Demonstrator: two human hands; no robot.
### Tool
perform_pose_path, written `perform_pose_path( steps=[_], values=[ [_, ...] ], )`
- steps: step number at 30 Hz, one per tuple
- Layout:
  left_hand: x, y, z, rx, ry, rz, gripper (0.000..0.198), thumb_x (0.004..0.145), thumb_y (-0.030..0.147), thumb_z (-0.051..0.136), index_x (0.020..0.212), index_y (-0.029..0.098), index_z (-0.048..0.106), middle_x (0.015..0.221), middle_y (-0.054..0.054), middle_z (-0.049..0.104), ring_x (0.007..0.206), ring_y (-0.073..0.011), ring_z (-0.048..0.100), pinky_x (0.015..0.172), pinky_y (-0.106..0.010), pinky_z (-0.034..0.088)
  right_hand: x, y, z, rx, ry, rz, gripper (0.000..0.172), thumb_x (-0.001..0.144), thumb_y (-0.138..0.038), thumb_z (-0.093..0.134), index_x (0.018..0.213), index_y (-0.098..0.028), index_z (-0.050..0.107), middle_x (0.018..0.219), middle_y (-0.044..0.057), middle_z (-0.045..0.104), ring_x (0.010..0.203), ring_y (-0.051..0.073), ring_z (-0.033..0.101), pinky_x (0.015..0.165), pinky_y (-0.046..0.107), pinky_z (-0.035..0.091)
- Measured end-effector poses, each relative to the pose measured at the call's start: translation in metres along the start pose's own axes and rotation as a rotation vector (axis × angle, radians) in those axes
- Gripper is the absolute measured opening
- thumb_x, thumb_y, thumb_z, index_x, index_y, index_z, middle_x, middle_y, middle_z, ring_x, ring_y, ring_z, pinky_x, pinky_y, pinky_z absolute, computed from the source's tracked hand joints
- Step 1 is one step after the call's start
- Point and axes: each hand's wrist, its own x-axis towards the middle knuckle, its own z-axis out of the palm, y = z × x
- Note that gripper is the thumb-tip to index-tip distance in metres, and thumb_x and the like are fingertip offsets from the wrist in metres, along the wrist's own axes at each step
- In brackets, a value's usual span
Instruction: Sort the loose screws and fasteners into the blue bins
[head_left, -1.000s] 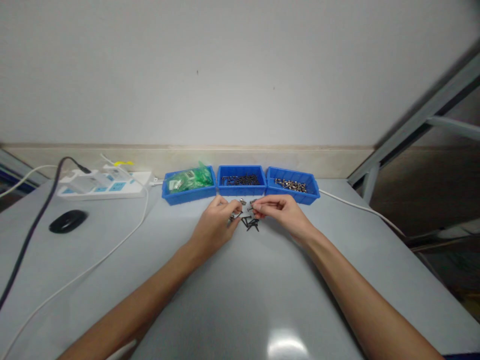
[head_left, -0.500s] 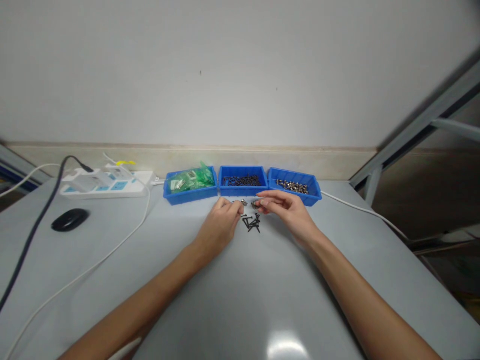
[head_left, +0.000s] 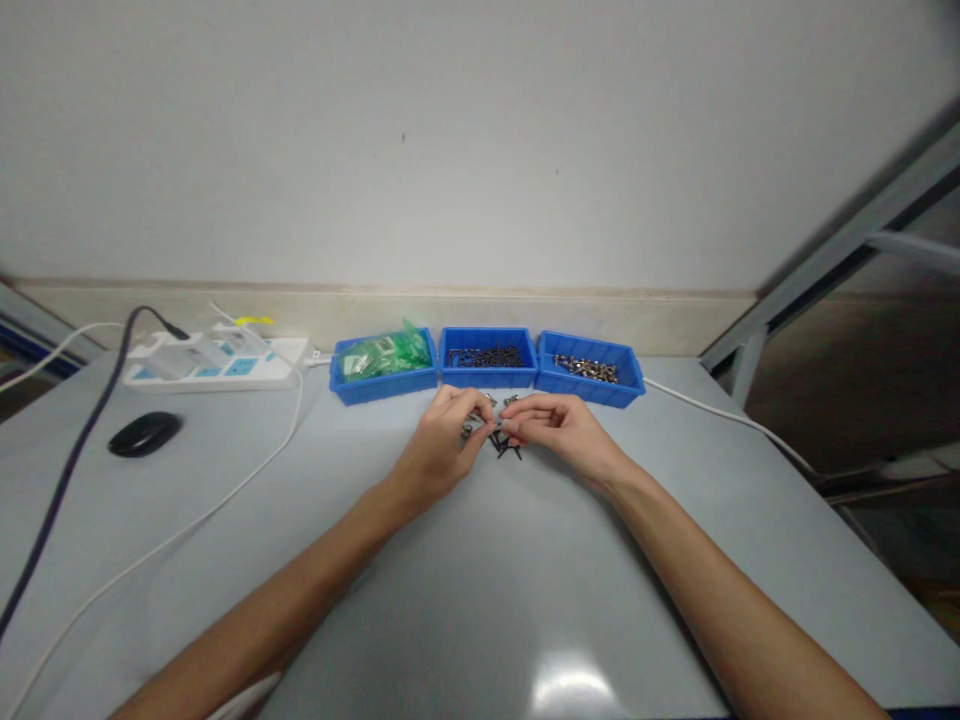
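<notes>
My left hand (head_left: 444,445) and my right hand (head_left: 553,428) meet fingertip to fingertip over a small heap of black screws (head_left: 504,445) on the grey table (head_left: 480,600). Both hands are closed in a pinch. The left fingers hold a small silver metal part (head_left: 468,431); the right fingers pinch something tiny that I cannot make out. Just behind the hands stand three blue bins: one with green bags (head_left: 383,362), one with black screws (head_left: 487,358), one with silver parts (head_left: 589,369).
A white power strip (head_left: 210,362) with plugs lies at the back left, a black mouse (head_left: 145,433) in front of it. A black cable and white cables cross the left side. A grey metal frame (head_left: 825,260) rises at the right edge.
Both hands have drawn slightly back from the bins and come together over the loose screws; the right hand, reaching towards the bins half a second ago, now pinches at the left fingertips.
</notes>
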Motion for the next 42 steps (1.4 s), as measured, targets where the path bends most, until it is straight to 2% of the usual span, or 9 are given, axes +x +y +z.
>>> perform_pose_path(
  steps=[4, 7, 11, 14, 19, 24, 30, 36, 42],
  values=[
    [0.0, -0.003, -0.001, 0.107, -0.13, 0.117, 0.011, 0.091, 0.011, 0.057, 0.098, 0.017, 0.062, 0.092, -0.005, 0.067, 0.093, -0.0213, 0.053, 0.086, -0.035, 0.047, 0.007, 0.001, -0.001, 0.009, 0.136, -0.046, 0.025, 0.066, -0.033, 0.085, 0.084, -0.018, 0.077, 0.074, 0.004, 0.074, 0.065, 0.015, 0.067, 0.075, 0.034, 0.055],
    [-0.002, -0.008, 0.0, 0.205, -0.26, 0.234, 0.019, 0.093, 0.009, 0.052, 0.101, 0.017, 0.067, 0.095, -0.007, 0.069, 0.097, -0.023, 0.052, 0.091, -0.039, 0.047, 0.013, -0.003, 0.0, 0.09, 0.215, -0.166, 0.041, 0.069, -0.032, 0.083, 0.108, -0.022, 0.074, 0.101, 0.008, 0.077, 0.093, 0.021, 0.072, 0.095, 0.04, 0.052],
    [-0.003, -0.014, 0.002, 0.283, -0.296, 0.271, 0.02, 0.092, 0.009, 0.053, 0.099, 0.017, 0.07, 0.095, -0.009, 0.07, 0.099, -0.0239, 0.053, 0.09, -0.04, 0.048, 0.013, -0.005, -0.001, 0.144, 0.184, -0.189, 0.064, 0.076, -0.031, 0.079, 0.135, -0.032, 0.056, 0.132, 0.008, 0.065, 0.118, 0.024, 0.064, 0.107, 0.044, 0.045],
    [-0.003, -0.014, 0.001, 0.327, -0.291, 0.262, 0.019, 0.093, 0.009, 0.051, 0.093, 0.016, 0.069, 0.092, -0.01, 0.067, 0.095, -0.0235, 0.053, 0.089, -0.039, 0.048, 0.008, -0.003, -0.004, 0.13, 0.146, -0.161, 0.057, 0.078, -0.032, 0.077, 0.132, -0.029, 0.059, 0.131, 0.01, 0.065, 0.111, 0.024, 0.068, 0.104, 0.044, 0.048],
    [-0.002, -0.011, -0.002, 0.283, -0.294, 0.221, 0.024, 0.092, 0.007, 0.046, 0.102, 0.017, 0.066, 0.084, -0.008, 0.063, 0.089, -0.0233, 0.052, 0.082, -0.035, 0.048, 0.002, -0.002, -0.008, 0.097, 0.131, -0.137, 0.045, 0.08, -0.036, 0.075, 0.123, -0.027, 0.065, 0.123, 0.01, 0.07, 0.096, 0.022, 0.072, 0.095, 0.043, 0.053],
    [-0.002, -0.01, -0.003, 0.287, -0.296, 0.191, 0.023, 0.091, 0.004, 0.044, 0.102, 0.017, 0.06, 0.09, -0.008, 0.062, 0.092, -0.0232, 0.053, 0.084, -0.034, 0.047, 0.003, -0.004, -0.008, 0.078, 0.143, -0.132, 0.037, 0.079, -0.037, 0.075, 0.112, -0.022, 0.07, 0.11, 0.01, 0.074, 0.087, 0.02, 0.072, 0.086, 0.038, 0.055],
    [-0.003, -0.014, -0.002, 0.202, -0.198, 0.116, 0.016, 0.093, 0.009, 0.046, 0.102, 0.017, 0.056, 0.096, -0.008, 0.064, 0.091, -0.0211, 0.058, 0.083, -0.034, 0.048, 0.004, -0.004, -0.009, -0.045, 0.173, -0.135, 0.028, 0.075, -0.039, 0.077, 0.093, -0.019, 0.074, 0.084, 0.007, 0.076, 0.075, 0.019, 0.071, 0.08, 0.036, 0.056],
    [-0.002, -0.009, 0.002, 0.001, 0.063, 0.035, 0.008, 0.09, 0.012, 0.055, 0.095, 0.018, 0.059, 0.089, -0.004, 0.065, 0.078, -0.0147, 0.062, 0.077, -0.028, 0.054, 0.003, 0.0, -0.005, -0.173, 0.085, -0.149, 0.028, 0.075, -0.038, 0.076, 0.093, -0.016, 0.072, 0.078, 0.006, 0.075, 0.071, 0.019, 0.071, 0.073, 0.034, 0.057],
    [-0.001, -0.002, 0.008, -0.422, 0.153, -0.238, 0.01, 0.085, 0.024, 0.067, 0.089, 0.016, 0.062, 0.089, -0.005, 0.067, 0.082, -0.0158, 0.07, 0.083, -0.03, 0.061, -0.001, 0.0, 0.002, -0.171, 0.002, -0.08, 0.032, 0.07, -0.034, 0.08, 0.096, -0.015, 0.073, 0.08, 0.008, 0.076, 0.074, 0.02, 0.072, 0.074, 0.035, 0.058]
  ],
)
